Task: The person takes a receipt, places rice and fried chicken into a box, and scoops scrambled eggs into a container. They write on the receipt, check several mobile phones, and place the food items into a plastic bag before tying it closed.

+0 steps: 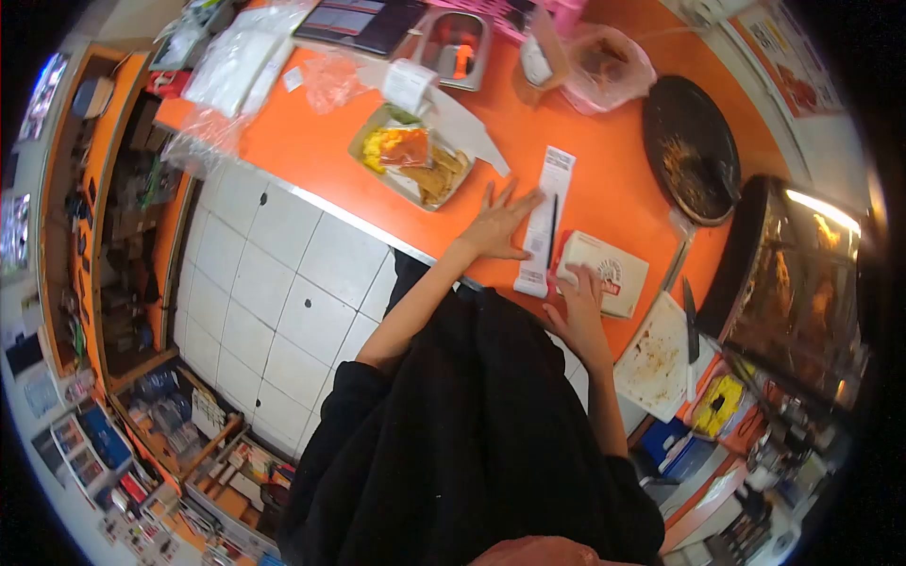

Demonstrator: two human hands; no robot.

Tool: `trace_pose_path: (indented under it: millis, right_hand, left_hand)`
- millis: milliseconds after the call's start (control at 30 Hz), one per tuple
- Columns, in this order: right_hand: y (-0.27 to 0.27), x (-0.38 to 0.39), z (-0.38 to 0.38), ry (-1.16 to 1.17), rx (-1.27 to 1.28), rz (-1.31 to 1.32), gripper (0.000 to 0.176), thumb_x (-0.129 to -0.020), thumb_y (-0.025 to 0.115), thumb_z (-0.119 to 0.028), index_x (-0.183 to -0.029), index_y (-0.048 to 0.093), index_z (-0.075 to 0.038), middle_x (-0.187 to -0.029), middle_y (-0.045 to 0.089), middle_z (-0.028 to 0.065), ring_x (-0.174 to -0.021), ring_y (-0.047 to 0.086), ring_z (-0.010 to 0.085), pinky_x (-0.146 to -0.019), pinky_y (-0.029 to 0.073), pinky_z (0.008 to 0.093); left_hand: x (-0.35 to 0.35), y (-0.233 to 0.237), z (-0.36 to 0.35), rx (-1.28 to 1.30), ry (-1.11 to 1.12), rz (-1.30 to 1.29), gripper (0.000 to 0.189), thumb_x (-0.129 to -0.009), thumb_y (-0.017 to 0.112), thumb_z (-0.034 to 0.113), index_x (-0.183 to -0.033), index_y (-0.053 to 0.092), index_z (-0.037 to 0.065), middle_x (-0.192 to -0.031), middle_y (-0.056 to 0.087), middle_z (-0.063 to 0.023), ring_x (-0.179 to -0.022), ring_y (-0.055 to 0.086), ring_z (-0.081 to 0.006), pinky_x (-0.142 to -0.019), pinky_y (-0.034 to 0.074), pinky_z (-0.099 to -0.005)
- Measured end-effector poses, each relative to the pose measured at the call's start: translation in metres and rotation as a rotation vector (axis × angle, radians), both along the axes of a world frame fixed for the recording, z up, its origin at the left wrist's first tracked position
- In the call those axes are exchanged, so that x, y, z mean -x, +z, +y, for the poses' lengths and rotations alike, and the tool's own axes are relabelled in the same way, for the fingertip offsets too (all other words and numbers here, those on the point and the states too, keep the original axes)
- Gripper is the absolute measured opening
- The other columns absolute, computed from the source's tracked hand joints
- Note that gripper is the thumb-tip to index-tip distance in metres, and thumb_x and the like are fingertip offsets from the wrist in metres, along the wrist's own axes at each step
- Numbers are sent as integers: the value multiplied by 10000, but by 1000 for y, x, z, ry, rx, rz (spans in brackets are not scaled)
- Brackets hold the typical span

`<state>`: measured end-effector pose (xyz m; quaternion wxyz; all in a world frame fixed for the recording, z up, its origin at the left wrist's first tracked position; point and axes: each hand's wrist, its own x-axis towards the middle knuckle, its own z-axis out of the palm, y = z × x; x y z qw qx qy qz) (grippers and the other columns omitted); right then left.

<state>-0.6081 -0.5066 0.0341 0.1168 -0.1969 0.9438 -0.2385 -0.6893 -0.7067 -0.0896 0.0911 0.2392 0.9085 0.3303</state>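
My left hand (500, 224) lies with fingers spread on the orange table, its fingertips at the left edge of a long printed receipt (539, 247). A thin black pen (553, 226) rests lengthwise on that paper. My right hand (579, 313) is open, with its fingers on the left part of a closed white food box (613, 275) with a red printed logo. Beyond my left hand sits an open food box (453, 193), holding yellow rice, a small packet of orange-red sauce and golden-brown food. Another slip of paper (410, 85) lies at its raised lid.
A black pan (694, 141) with food scraps stands at the right, near a glass-fronted heated cabinet (788, 274). A knife (691, 321) lies by a stained white cutting board (658, 354). Farther back are a metal tray (453, 47), a pink lined bowl (609, 71) and plastic bags (241, 75).
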Motion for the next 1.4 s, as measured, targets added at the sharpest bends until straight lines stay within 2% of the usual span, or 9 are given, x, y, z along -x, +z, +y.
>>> trace_pose_path:
  millis: [100,400,600,867,1033,1133,1233,1367,1400]
  right_hand:
    - [-3,5,-18,90,210,-86,329,-698,698,-103,-1004,589,-56,-1079,494,136,-1049,429,322,-902,356,415]
    - [42,75,-176,447,586,-62,124,-722,688,-128,-709,605,-37,-629,541,72,-588,523,229,-550,417,328]
    - [30,136,-349,525,466,-337,50,-771,605,-70,-774,605,-20,-704,573,97,-689,561,258,-627,444,343]
    - [-51,211,-570,423,522,-2,192,-765,458,49,-884,600,1,-890,587,161,-867,563,304,-748,459,375]
    - [-76,270,-706,518,744,184,270,-753,481,45,-990,600,-4,-1039,588,158,-987,541,331,-810,458,365]
    - [-58,296,-758,221,430,879,290,-730,548,-3,-1015,601,-16,-982,600,135,-964,553,311,-808,460,378]
    - [-60,326,-761,285,142,248,283,-714,595,-40,-996,611,-28,-975,587,123,-957,546,308,-797,453,392]
    - [-176,425,-738,53,621,316,282,-702,648,-76,-982,611,-75,-1021,551,133,-997,505,338,-768,445,416]
    - [-154,429,-725,-24,462,372,354,-695,664,-98,-1039,583,-79,-1063,531,154,-1013,498,348,-792,432,438]
  left_hand:
    - [-9,2,-4,-58,55,117,865,-696,678,431,-1397,252,156,-1458,225,-94,-1336,177,-358,-1043,149,-586]
    - [-26,86,-168,-657,-14,-451,317,-812,619,132,-1105,568,20,-1060,611,-116,-1003,583,-215,-885,446,-322]
    - [-11,109,-376,-482,504,-159,242,-850,557,89,-1080,584,18,-1026,623,-89,-976,585,-183,-861,446,-302]
    - [-43,104,-578,-442,813,-96,199,-887,496,93,-1031,601,4,-990,636,-104,-919,603,-209,-832,458,-318]
    - [-2,104,-627,-386,727,-30,184,-870,503,63,-1019,597,10,-1027,625,-97,-953,595,-205,-848,453,-330]
    - [29,80,-638,-274,629,53,193,-859,496,60,-1030,577,22,-1055,594,-129,-1033,545,-267,-907,411,-351]
    - [52,73,-645,-203,640,58,210,-851,480,45,-1043,561,19,-1098,564,-156,-1121,482,-307,-962,372,-375]
    - [90,36,-666,-50,748,260,259,-800,485,-9,-1047,564,-9,-1137,550,-171,-1121,479,-333,-959,390,-389]
    - [101,29,-673,-29,775,302,274,-776,500,-16,-1041,567,-15,-1139,551,-170,-1109,487,-333,-952,398,-386]
